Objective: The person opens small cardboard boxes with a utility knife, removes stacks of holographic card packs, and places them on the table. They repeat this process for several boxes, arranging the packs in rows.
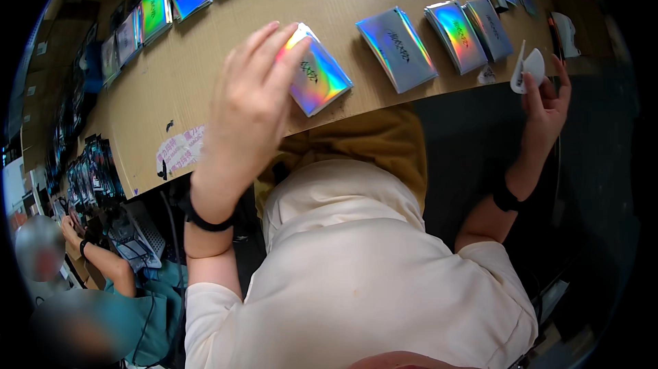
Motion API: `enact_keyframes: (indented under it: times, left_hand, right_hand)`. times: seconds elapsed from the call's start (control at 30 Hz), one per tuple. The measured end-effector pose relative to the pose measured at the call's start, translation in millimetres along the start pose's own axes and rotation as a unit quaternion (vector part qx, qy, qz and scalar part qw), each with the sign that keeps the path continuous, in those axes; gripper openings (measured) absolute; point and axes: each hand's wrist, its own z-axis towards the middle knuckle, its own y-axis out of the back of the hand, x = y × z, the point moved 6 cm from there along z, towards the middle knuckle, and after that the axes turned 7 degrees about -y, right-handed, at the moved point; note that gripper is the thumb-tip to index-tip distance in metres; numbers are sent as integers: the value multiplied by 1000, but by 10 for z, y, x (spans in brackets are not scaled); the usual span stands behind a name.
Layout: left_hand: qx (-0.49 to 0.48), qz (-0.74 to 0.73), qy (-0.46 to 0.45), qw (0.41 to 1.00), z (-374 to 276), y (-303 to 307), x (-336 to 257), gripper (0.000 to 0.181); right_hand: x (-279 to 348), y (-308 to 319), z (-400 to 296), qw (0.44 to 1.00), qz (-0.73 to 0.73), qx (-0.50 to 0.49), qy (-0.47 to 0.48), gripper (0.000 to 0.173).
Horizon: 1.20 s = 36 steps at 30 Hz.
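Observation:
My left hand point(252, 91), slightly blurred, reaches over a stack of shiny holographic packets point(321, 78) near the table's front edge. Its fingers are apart and overlap the stack's upper left part; the thumb is hidden. At the right, my right hand point(547, 94) has its fingertips on a white plastic letter opener point(529, 72) with a slim point and a rounded blade guard. This tool is at the table edge. Between the hands lie another holographic stack point(398, 50) and, farther right, two narrower-looking stacks, one rainbow-coloured point(457, 35) and one greyish point(489, 30).
More holographic stacks point(154, 13) form a curved row along the table's point(205, 66) far left. A white tool point(566, 35) lies at the right end. Dark packets point(92, 171) fill the left side. Beyond them, a co-worker's arm point(110, 261) shows beside a plastic basket point(146, 233).

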Motion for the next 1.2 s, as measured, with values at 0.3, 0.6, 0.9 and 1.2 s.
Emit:
enact_keyframes:
  times: [0.3,0.6,0.9,1.2]
  left_hand:
    - [171,-118,-123,971,531,-221,252,54]
    - [326,-76,-97,937,634,-383,332,51]
    - [222,-46,-185,956,376,-136,292,44]
    - [147,54,-92,983,-84,71,86,31]
  right_hand:
    - [16,-192,-92,998,68,19,-2,49]
    - [-3,-210,-152,999,50,17,-12,49]
    - [136,-423,-318,995,76,57,43,46]
    - [773,-1285,-1072,910,-78,359,192,33]
